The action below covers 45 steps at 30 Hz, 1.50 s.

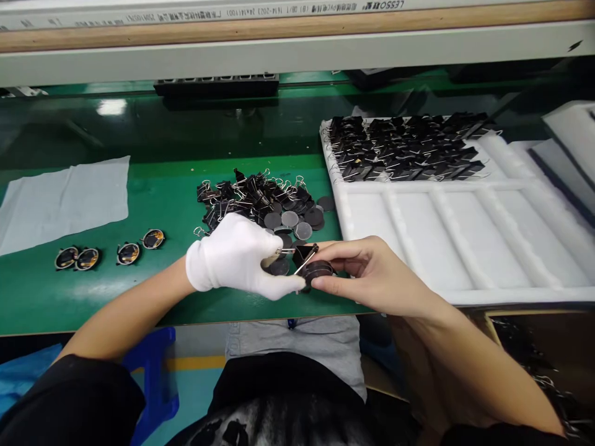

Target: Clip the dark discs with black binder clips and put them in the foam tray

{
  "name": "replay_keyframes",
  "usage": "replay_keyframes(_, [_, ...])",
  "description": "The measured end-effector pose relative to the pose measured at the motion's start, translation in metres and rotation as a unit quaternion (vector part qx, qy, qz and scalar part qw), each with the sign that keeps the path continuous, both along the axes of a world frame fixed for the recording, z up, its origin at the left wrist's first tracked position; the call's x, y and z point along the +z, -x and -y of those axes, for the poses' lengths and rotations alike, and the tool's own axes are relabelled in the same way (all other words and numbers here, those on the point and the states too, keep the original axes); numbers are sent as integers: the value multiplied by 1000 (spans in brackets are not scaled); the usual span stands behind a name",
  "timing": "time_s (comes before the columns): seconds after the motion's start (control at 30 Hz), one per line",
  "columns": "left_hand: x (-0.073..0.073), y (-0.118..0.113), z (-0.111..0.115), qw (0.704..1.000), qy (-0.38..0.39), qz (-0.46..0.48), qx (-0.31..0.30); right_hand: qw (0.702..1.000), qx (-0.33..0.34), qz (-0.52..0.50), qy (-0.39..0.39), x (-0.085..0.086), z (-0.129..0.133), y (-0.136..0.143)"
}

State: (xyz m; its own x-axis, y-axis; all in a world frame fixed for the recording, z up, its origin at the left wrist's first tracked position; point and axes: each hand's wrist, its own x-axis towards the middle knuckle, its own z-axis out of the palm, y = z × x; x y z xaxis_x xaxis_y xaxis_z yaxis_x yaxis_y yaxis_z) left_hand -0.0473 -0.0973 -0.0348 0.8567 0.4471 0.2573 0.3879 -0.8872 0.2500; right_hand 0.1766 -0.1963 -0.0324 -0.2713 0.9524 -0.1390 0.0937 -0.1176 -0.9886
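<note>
My left hand (248, 257), in a white glove, is closed on the wire handles of a black binder clip (304, 253). Bare, my right hand (367, 272) pinches a round black disc-shaped piece (317, 270) between thumb and fingers, right at the clip. Whether the clip's jaws are around the piece's edge I cannot tell. Just beyond both hands lies a heap of black binder clips (253, 195) with silver handles. Loose dark round discs (303, 231) are scattered beside that heap, partly behind my gloved hand.
At the right, a white moulded tray (395, 238) has rows of clipped black pieces (404, 148) in its far part. Several round watch-like pieces (128, 253) lie left, near a white sheet (69, 198). A pale beam (297, 52) crosses above the green table (186, 303).
</note>
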Motion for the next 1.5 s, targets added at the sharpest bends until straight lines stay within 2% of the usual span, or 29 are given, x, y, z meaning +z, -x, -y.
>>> replay_keyframes(0.13, [-3,1,-4,999,-29,-18,27,997,13,51,-49,4,-7,-16])
replay_keyframes(0.27, [-1,1,-8,998,64,-14,1,993,-35,99,-57,9,-17,-33])
replay_keyframes(0.4, [-1,-2,-5,986,163,17,-34,993,-38,103,-38,8,-22,-38])
replay_keyframes(0.63, [-10,-6,5,978,202,39,-13,989,-74,114,-53,8,-20,-41])
replay_keyframes(0.83, [-16,-8,10,972,228,43,-20,990,-31,127,-51,9,-19,-42])
replay_keyframes(1.13, [-22,-10,14,975,221,19,-7,985,-7,143,-101,6,-19,-41])
replay_keyframes(1.23, [-8,-6,6,976,216,-26,-28,987,-12,135,-90,4,-21,-40])
replay_keyframes(1.3, [6,2,-6,976,201,-67,-49,992,-50,91,-76,3,-22,-38])
replay_keyframes(1.33, [14,6,-13,979,181,-88,-36,993,-83,48,-69,2,-22,-37])
replay_keyframes(1.4, [24,16,-25,986,98,-130,44,986,-146,-62,-44,1,-22,-33])
replay_keyframes(1.47, [27,25,-32,977,3,-179,116,972,-174,-158,-6,0,-21,-28])
replay_keyframes(1.5, [25,28,-34,971,-30,-206,118,967,-173,-187,14,-1,-20,-25])
